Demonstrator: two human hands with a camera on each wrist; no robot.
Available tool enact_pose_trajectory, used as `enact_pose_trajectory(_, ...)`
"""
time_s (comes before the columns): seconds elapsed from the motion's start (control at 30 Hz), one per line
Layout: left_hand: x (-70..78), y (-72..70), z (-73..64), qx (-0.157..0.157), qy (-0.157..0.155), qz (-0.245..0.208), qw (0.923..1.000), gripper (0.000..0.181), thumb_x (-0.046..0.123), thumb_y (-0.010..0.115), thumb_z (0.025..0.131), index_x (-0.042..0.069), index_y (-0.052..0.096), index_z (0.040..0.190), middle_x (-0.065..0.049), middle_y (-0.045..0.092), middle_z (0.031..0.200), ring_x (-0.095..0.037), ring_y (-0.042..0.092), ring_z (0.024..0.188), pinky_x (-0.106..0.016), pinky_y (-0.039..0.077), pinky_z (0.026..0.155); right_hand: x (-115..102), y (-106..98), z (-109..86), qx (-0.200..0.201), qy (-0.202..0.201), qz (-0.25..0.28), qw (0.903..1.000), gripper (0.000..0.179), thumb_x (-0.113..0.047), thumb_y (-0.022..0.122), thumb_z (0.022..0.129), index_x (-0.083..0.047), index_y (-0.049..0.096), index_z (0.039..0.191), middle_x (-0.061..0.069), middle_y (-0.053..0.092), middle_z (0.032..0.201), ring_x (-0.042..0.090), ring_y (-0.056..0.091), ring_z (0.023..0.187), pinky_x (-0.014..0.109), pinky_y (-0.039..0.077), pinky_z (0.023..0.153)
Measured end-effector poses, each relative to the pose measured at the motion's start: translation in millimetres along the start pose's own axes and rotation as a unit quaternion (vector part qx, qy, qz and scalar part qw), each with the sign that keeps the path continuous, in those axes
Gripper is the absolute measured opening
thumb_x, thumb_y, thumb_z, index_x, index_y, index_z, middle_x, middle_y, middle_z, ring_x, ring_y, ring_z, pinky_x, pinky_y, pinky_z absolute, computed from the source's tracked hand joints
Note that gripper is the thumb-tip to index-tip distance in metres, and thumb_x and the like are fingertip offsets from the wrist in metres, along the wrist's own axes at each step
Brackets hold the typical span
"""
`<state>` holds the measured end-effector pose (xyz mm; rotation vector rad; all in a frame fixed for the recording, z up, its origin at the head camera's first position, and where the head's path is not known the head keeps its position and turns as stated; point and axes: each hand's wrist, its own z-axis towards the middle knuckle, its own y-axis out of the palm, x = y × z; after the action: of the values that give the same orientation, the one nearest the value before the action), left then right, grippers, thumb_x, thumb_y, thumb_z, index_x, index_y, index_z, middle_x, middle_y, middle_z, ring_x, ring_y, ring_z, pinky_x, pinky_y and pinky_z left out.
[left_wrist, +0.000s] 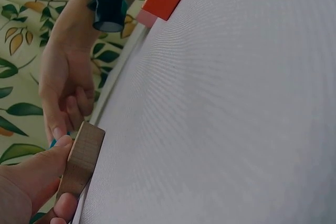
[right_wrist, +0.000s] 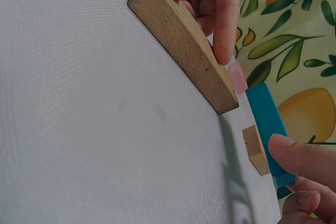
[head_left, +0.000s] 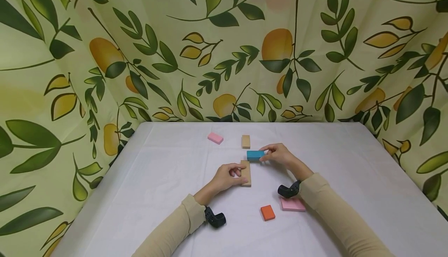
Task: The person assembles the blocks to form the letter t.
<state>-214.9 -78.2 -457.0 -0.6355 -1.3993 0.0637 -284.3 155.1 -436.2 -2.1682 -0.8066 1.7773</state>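
The head view shows the left hand grasping the near wood block between thumb and fingers, while the right hand pinches the blue block by its right end. The blue block sits at 1 o'clock from the near wood block; whether it touches the surface is hard to tell. The far wood block lies at 11 o'clock from the blue one, the far pink block at 10 o'clock. From the near wood block, the orange block is at 5 o'clock and the near pink block at 4 o'clock, its upper edge partly covered by the black device on the right wrist.

In the left wrist view, only a sliver of blue shows behind the fingers, and the near pink block is mostly hidden by the orange one. The right wrist view cuts off the left hand at 12 o'clock.

Fine dark flecks mark the near wood block's grain; every block is squared and straight-sided. White woven cloth covers the surface, and a leaf-and-fruit curtain hangs behind.
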Motion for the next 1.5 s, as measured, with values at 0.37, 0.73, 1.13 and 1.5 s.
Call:
enact_pose_trajectory(0.37,0.0,0.4,0.3,-0.001,0.004,0.007,1.0,0.04,0.013,0.078,0.079,0.001,0.067,0.116,-0.019,0.061,0.088,-0.011,0.042,0.075,-0.014,0.032,0.062,-3.2,3.6,0.0,0.003,0.007,0.007,0.9999,0.045,-0.015,0.079,0.078,-0.003,0.067,0.119,-0.003,0.043,0.069,0.018,0.042,0.081,0.03,0.033,0.073)
enact_pose_trajectory(0.73,-0.8,0.7,0.0,0.0,-0.001,0.003,1.0,0.04,0.012,0.078,0.079,0.0,0.067,0.116,-0.019,0.062,0.088,-0.011,0.042,0.075,-0.014,0.032,0.063,-3.3,5.0,3.2,0.002,0.02,0.013,0.9997,0.046,-0.015,0.08,0.077,-0.004,0.066,0.12,-0.004,0.04,0.066,0.014,0.038,0.069,0.026,0.03,0.061)
enact_pose_trajectory(1.13,-2.9,0.7,1.4,0.0,-0.003,0.001,1.0,0.041,0.013,0.079,0.079,0.001,0.067,0.117,-0.019,0.062,0.088,-0.01,0.042,0.074,-0.014,0.034,0.063,-2.0,7.1,6.6,0.003,0.034,0.019,0.9992,0.047,-0.015,0.08,0.076,-0.005,0.066,0.12,-0.004,0.041,0.064,0.013,0.038,0.065,0.024,0.03,0.056)
enact_pose_trajectory(1.5,-2.3,0.5,0.3,-0.004,0.002,0.011,0.9999,0.041,0.014,0.078,0.08,0.002,0.067,0.117,-0.016,0.063,0.088,-0.007,0.041,0.073,-0.014,0.034,0.063,-0.1,8.5,8.6,0.002,0.032,0.013,0.9994,0.047,-0.014,0.079,0.077,-0.004,0.066,0.12,-0.004,0.039,0.064,0.013,0.038,0.064,0.024,0.03,0.057)
